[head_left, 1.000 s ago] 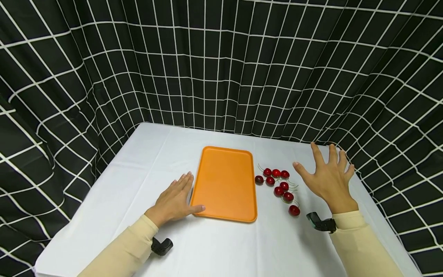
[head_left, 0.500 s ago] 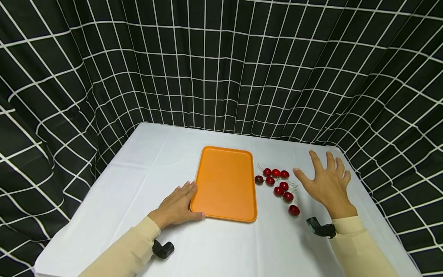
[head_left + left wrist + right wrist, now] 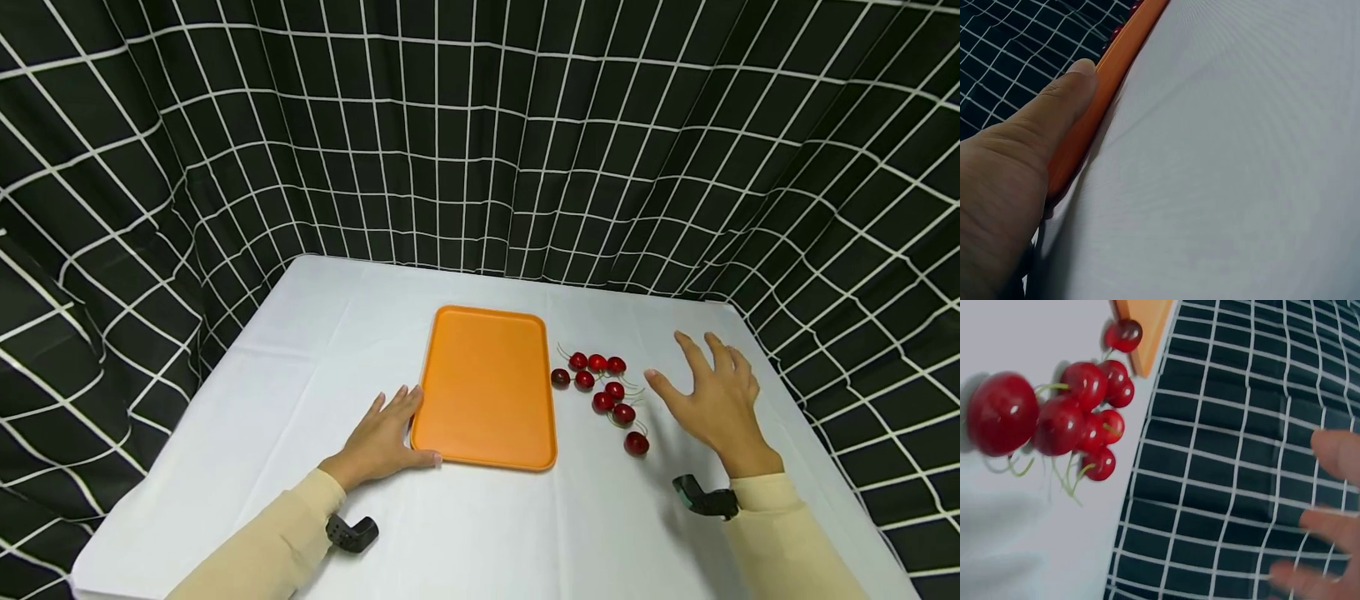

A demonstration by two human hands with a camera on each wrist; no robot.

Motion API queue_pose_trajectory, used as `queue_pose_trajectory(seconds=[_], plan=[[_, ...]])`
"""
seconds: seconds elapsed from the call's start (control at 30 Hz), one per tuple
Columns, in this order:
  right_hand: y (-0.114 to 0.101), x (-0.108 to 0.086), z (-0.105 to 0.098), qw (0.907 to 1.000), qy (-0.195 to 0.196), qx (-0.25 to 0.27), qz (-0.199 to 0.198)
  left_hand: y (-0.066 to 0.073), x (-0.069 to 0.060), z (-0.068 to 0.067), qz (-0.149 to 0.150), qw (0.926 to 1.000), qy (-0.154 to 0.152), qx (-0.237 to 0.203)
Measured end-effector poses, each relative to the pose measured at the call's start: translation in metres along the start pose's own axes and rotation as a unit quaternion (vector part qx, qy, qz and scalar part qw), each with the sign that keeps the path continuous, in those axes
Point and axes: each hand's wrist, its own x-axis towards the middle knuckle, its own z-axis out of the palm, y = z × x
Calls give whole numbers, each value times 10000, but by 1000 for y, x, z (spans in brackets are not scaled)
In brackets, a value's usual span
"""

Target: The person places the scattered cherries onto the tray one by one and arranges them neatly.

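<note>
An orange tray (image 3: 483,387) lies flat on the white table. My left hand (image 3: 378,442) is at its near left corner, fingers extended along the left side and thumb by the near edge; in the left wrist view the thumb (image 3: 1054,109) touches the rim of the tray (image 3: 1110,75). Several red cherries with green stems, one of them (image 3: 637,443) nearest me, lie right of the tray. To their right, my right hand (image 3: 712,408) hovers with spread, slightly bent fingers, holding nothing. Cherries (image 3: 1060,425) also show large in the right wrist view.
A black curtain (image 3: 465,150) with a white grid surrounds the back and sides of the white table (image 3: 480,533). Each wrist carries a black device, the left one (image 3: 352,533) and the right one (image 3: 705,498).
My left hand has shifted slightly toward me along the tray's corner, and its fingers have spread. My right hand has come a little nearer to me. The head view has tilted down slightly.
</note>
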Motion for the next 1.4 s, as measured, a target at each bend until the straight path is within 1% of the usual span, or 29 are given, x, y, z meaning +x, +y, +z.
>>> queue_pose_trajectory(seconds=[0.07,0.13,0.2,0.27,0.3,0.37,0.4,0.47,0.53,0.57,0.63,0.7,0.8,0.9,0.97,1.1,1.23,1.33,1.4], plan=[[6,2,2,9983,216,492,-222,-1,1,-3,-22,9999,106,-16],[12,4,4,9934,303,1037,-395,-2,1,-5,-62,9998,168,-8],[18,5,6,9855,241,1601,-512,-3,0,-6,-89,9997,217,-1],[26,4,8,9760,60,2090,-609,-4,0,-6,-129,9997,222,-4],[29,3,10,9699,-69,2341,-666,-4,-1,-6,-143,9997,211,-17],[39,0,14,9531,-382,2912,-726,-3,-2,-5,-158,9997,163,-47],[43,-2,15,9432,-557,3196,-720,-3,-2,-4,-163,9998,134,-53],[52,-6,20,9240,-924,3662,-596,-2,-2,-4,-149,9998,108,-40],[61,-10,25,9076,-1237,3995,-361,-1,-2,-4,-134,9999,99,-43],[66,-11,27,9024,-1365,4079,-256,0,-2,-4,-128,9999,101,-36],[75,-14,34,8984,-1581,4095,-141,0,-1,-4,-119,9999,104,-21],[82,-16,40,8997,-1744,4001,-76,0,-1,-2,-114,9999,106,-21],[89,-19,49,9092,-1966,3669,79,1,-1,0,-113,9999,128,-14],[91,-21,54,9188,-2125,3318,243,1,0,2,-130,9998,146,-30],[91,-23,58,9200,-2198,3232,298,0,-1,3,-155,9998,152,-30],[92,-27,62,9283,-2112,3059,117,0,0,3,-94,9997,209,-39],[92,-30,64,9388,-1982,2807,-247,0,0,3,-109,9997,181,-72],[89,-31,65,9441,-1973,2615,-368,0,-1,3,-168,9997,141,-65],[87,-32,67,9486,-1939,2480,-341,0,-1,3,-185,9997,120,-65]])
